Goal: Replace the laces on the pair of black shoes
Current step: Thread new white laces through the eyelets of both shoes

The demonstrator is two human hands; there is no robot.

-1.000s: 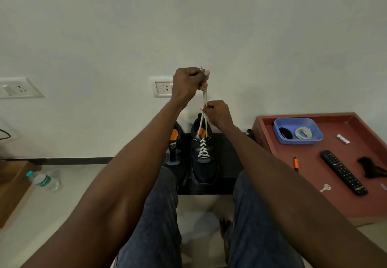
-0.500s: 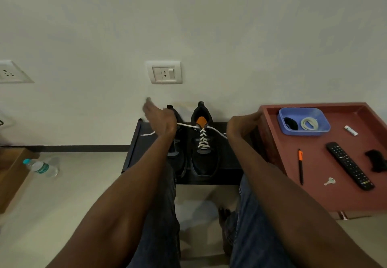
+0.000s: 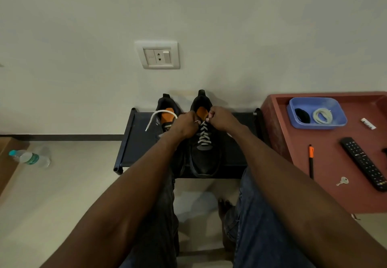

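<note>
The black rack (image 3: 146, 148) stands against the wall, and everything else is placed from it; to its right sits a red tray table (image 3: 326, 175) holding a blue tub (image 3: 293, 108), with a pale coiled lace (image 3: 322, 116) inside, and a remote (image 3: 364, 163); on the rack the pair of black shoes stands side by side, heels to the wall; the right shoe (image 3: 204, 161) carries a white lace (image 3: 203, 134) crossed up its eyelets, while the left shoe (image 3: 167, 110) appears unlaced, a loose white end (image 3: 156, 116) arcing over it. Above the right shoe's tongue the left hand (image 3: 185, 126) and right hand (image 3: 219, 119) meet, each pinching one lace end with curled fingers; judging by this, the knot is being tied; keeping both ends taut and even, and crossing them close to the top eyelets, should let it seat snugly.
</note>
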